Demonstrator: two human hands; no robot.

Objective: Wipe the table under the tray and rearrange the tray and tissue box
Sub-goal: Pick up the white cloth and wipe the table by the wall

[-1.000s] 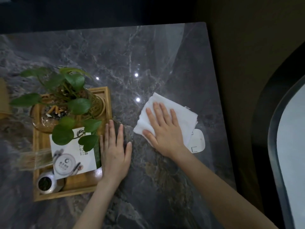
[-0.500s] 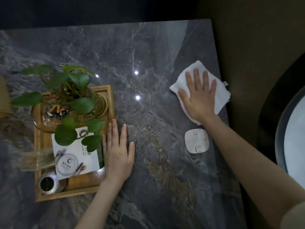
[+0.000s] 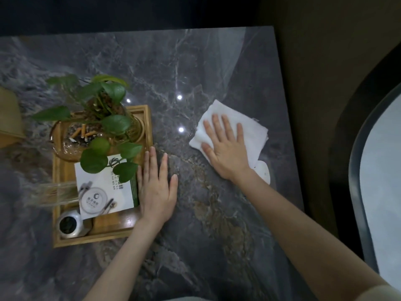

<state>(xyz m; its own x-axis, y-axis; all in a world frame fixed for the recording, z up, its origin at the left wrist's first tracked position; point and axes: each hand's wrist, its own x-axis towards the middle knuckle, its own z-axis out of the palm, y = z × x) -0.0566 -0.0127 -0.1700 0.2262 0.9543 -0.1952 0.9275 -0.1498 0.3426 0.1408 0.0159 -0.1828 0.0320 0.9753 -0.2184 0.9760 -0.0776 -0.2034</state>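
A white folded cloth (image 3: 249,129) lies on the dark marble table (image 3: 173,61) right of centre. My right hand (image 3: 226,148) presses flat on it, fingers spread. A wooden tray (image 3: 56,192) sits at the left and holds a leafy plant in a glass vase (image 3: 112,124), a glass ashtray with cigarette butts (image 3: 73,140), a printed booklet (image 3: 102,192) and a small metal jar (image 3: 68,223). My left hand (image 3: 156,190) rests flat against the tray's right rim, holding nothing. A tan box-like object (image 3: 9,120), possibly the tissue box, is cut off at the left edge.
A small white flat device (image 3: 264,173) lies near the table's right edge, partly covered by my right wrist and the cloth. A clear holder (image 3: 52,194) overhangs the tray's left rim. The right table edge (image 3: 288,127) drops to dark floor, with a curved dark-rimmed surface (image 3: 379,170) beyond.
My right hand has slid the cloth from the far right edge back toward me and leftward, now covering part of the white device. My left hand and the tray have stayed put.
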